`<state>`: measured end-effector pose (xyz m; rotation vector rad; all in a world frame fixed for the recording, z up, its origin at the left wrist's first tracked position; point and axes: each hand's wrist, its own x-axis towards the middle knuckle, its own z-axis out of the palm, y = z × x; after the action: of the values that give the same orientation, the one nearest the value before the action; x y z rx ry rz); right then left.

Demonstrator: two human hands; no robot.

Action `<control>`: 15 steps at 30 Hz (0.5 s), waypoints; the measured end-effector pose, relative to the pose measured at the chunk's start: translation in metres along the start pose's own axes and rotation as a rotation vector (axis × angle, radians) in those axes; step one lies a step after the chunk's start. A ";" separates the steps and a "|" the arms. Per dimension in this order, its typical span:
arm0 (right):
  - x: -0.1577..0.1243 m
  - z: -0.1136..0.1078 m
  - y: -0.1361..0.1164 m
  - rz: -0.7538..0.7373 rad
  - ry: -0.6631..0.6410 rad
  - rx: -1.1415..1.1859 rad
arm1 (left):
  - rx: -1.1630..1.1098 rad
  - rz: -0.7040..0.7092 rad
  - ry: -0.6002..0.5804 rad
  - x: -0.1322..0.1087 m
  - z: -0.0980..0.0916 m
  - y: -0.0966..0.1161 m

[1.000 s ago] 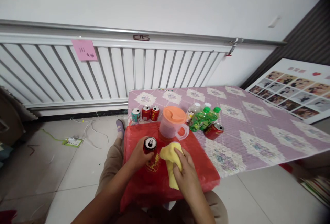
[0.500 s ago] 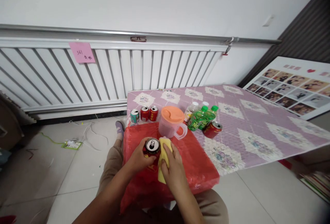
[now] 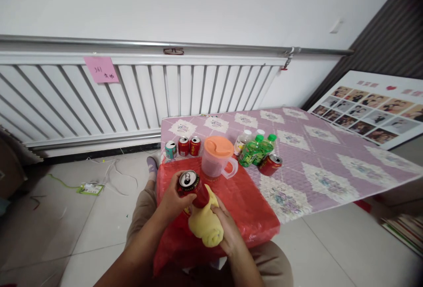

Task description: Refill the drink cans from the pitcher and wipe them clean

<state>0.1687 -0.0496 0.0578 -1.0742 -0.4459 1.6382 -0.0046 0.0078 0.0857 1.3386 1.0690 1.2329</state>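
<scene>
1. Currently, the left hand (image 3: 172, 199) is closed around a red can (image 3: 192, 186), fingers wrapped round its side. The can is tilted, with its opened top facing up and to the left.
2. The right hand (image 3: 228, 230) grips a yellow cloth (image 3: 205, 226), bunched into a roll. The cloth presses against the lower end of the can, so the two touch.
3. Both hands are over a red plastic sheet (image 3: 246, 210) that covers the near corner of the table (image 3: 317, 159), which has a purple patterned cover.
4. Just beyond the hands, a clear jug (image 3: 215, 163) with an orange lid stands upright on the sheet.
5. Along the left table edge stand three small cans in a row: a teal can (image 3: 171, 150) and a pair of red cans (image 3: 189, 146).
6. Right of the jug are two green bottles (image 3: 255, 151) and a clear bottle (image 3: 242, 142) with a white cap, close together. A tipped can (image 3: 270, 165) lies on its side just beside them.
7. Behind the table a white radiator (image 3: 139, 97) runs along the wall, with a pink note (image 3: 100, 69) stuck on it.
8. A photo board (image 3: 373, 113) leans at the far right.
</scene>
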 end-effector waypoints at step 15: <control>0.003 -0.006 0.007 0.110 -0.146 0.214 | -0.149 -0.044 -0.315 0.001 -0.012 -0.001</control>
<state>0.1695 -0.0507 0.0482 -0.8359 -0.3020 1.8241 -0.0167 0.0101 0.0844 1.3331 0.7652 1.0076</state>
